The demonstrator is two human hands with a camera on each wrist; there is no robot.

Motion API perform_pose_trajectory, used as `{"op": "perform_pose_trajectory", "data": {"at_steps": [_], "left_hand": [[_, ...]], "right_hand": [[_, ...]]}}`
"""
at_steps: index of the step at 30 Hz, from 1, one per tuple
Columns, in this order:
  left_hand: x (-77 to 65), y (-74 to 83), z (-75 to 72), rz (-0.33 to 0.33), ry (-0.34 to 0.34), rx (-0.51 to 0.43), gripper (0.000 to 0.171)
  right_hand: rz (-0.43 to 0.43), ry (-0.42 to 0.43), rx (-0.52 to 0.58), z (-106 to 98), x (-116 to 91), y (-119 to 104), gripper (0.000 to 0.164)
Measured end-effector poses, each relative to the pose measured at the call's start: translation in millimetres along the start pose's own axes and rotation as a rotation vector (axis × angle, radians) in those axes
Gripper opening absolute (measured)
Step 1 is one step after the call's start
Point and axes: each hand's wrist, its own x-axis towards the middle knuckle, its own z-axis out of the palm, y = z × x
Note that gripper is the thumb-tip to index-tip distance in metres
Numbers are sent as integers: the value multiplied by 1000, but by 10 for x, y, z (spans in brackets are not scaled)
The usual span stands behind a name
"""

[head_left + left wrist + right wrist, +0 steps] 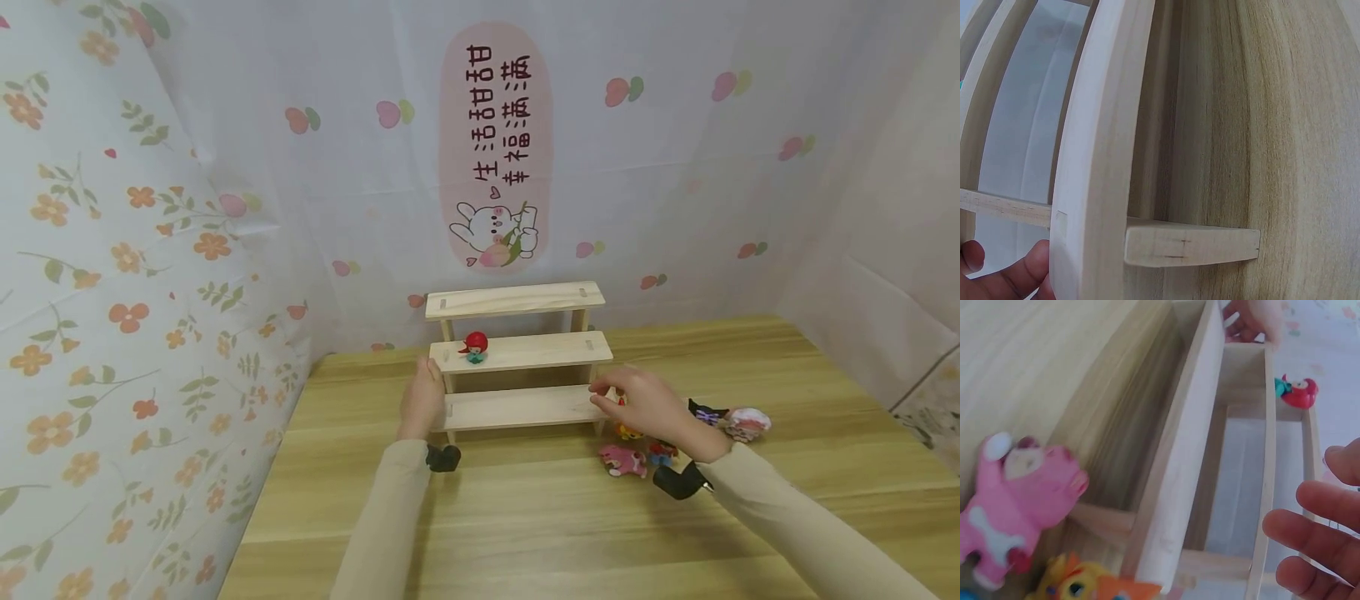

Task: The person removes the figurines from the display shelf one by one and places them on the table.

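Note:
A three-tier wooden shelf (517,407) stands on the table against the curtain. My left hand (422,402) grips its left end, fingertips at the edge of the lowest board in the left wrist view. A red-haired figurine (476,345) with a teal lower part sits toward the left of the middle tier. Over the right end of the lowest tier hovers my right hand (637,404), its fingers loosely bent and holding nothing. Below it are a pink bear figurine (1029,500), lying down, and a yellow-orange figurine (1079,581), partly hidden by the hand in the head view.
More figurines lie right of the shelf: a red-and-blue one (662,452), a dark one with purple (707,412) and a pink-and-white one (747,423). Printed curtain (360,200) encloses the back and sides of the wooden table (525,525).

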Motion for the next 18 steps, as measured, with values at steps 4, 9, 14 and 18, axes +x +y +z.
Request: {"op": "perform_pose_trajectory", "data": {"at_steps": [4,9,14,18], "left_hand": [[-4,1,3,2,4,3,33],[-11,3,1,-9,-8,-5,35],[5,-12,9,-22,-30,-11,36],[24,-32,21,-13,-21,-12,36]], "right_hand": [[-3,-27,27,21,109,-68,12],[-30,-40,37,42,243,-132,11],[-93,-44,14,71,383,-158,7],[-147,-37,20,75,510,-191,6]]}}
